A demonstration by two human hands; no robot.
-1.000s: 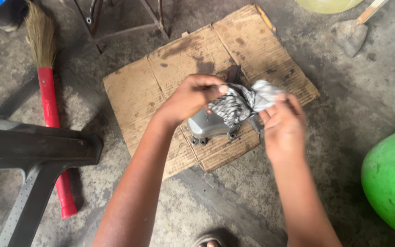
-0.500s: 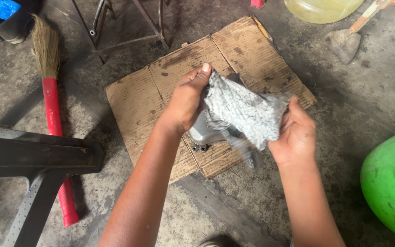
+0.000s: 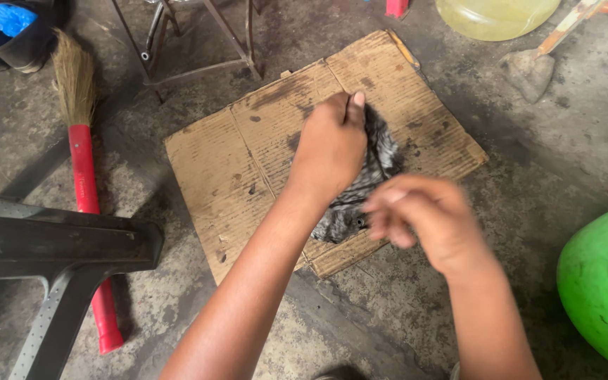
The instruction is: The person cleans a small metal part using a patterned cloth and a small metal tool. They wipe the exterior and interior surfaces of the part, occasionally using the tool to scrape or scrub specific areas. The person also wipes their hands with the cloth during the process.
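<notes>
My left hand (image 3: pixel 328 148) is shut on the top of a grey mottled rag (image 3: pixel 383 149), pinching it over the middle of a worn cardboard sheet (image 3: pixel 212 169). The rag drapes down over a grey metal casing; only a small bit of the casing with a bolt hole (image 3: pixel 358 222) shows under the cloth. My right hand (image 3: pixel 420 222) is blurred just right of the rag's lower end, with its fingers apart and nothing seen in them.
A red-handled straw broom (image 3: pixel 82 169) lies at the left beside a dark metal bench frame (image 3: pixel 51 246). A green round container (image 3: pixel 603 281) is at the right, with a yellowish tub (image 3: pixel 494 14) and a trowel (image 3: pixel 529 70) at the back. Metal stool legs (image 3: pixel 198 42) stand behind the cardboard.
The rag was stretched between both hands above the casing. Now my left hand has brought it down over the casing, and my right hand has let go and pulled back towards me.
</notes>
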